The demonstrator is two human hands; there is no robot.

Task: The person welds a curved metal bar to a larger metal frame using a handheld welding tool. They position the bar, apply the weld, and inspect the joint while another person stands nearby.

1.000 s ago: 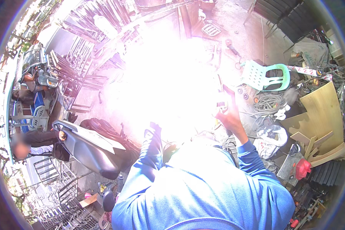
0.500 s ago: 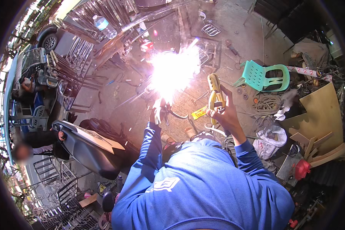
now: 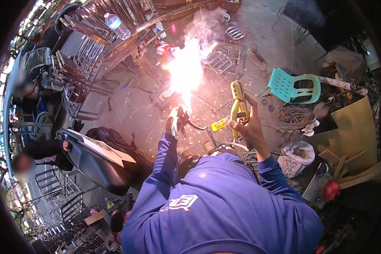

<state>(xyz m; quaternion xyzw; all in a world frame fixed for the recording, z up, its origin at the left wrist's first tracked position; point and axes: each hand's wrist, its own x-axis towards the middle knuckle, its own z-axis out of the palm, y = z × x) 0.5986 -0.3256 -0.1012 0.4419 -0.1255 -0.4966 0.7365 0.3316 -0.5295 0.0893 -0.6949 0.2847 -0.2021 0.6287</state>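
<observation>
My right hand is wrapped round a yellow welding electrode holder, which points up and away from me. My left hand is closed on bent metal bars whose ends stick out below and beside the fingers. Just beyond the left hand burns a white welding glare, with sparks and smoke around it. The glare hides the spot where the work and any rod meet. A yellow packet lies on the floor between the hands.
A green plastic chair, coiled rope and an angle grinder lie right. At left are a motorcycle with a person's hand on it, and metal frames. A water bottle stands far left.
The glare has shrunk, showing more of the metal frame on its right. Smoke rises more thickly beyond it, and sparks scatter over the floor. Both hands keep nearly the same place and grip.
</observation>
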